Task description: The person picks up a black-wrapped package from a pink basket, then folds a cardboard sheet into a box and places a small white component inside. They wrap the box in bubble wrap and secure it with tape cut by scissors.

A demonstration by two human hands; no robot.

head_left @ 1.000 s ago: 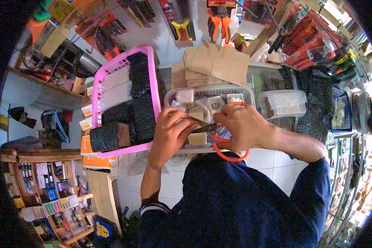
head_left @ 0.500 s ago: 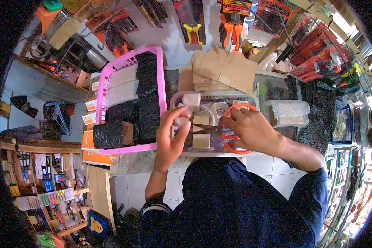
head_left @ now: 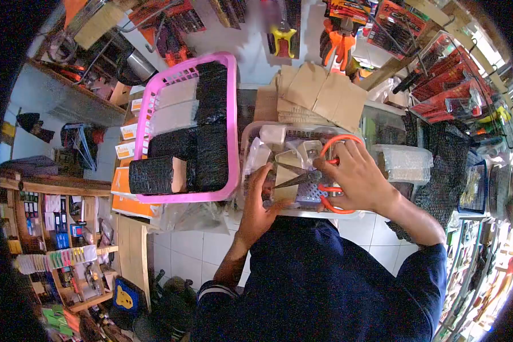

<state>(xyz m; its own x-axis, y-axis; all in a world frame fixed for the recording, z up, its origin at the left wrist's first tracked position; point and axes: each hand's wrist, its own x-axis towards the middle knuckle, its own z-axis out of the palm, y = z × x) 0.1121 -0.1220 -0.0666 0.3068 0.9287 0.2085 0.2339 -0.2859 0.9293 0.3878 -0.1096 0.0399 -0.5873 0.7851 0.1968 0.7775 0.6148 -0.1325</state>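
My right hand (head_left: 362,176) is closed on the orange-handled scissors (head_left: 341,138), whose dark blades lie apart and point left over a grey basket (head_left: 246,145). Small pale boxes (head_left: 273,134), some in clear wrap, lie in that basket. My left hand (head_left: 260,206) is at the basket's near left side, fingers spread, the thumb near a pale box below the blades. Nothing shows clearly between its fingers.
Left of the grey basket stands a pink basket (head_left: 232,125) with black-wrapped and clear-wrapped packages. Flattened cardboard (head_left: 319,94) lies behind. A bubble-wrapped package (head_left: 406,163) is on the right. Tools (head_left: 340,47) hang at the back.
The scissors' blades have opened wider. My left hand has moved down and right, away from the pale item it was at, and its fingers now reach lower over the basket. The view has shifted slightly.
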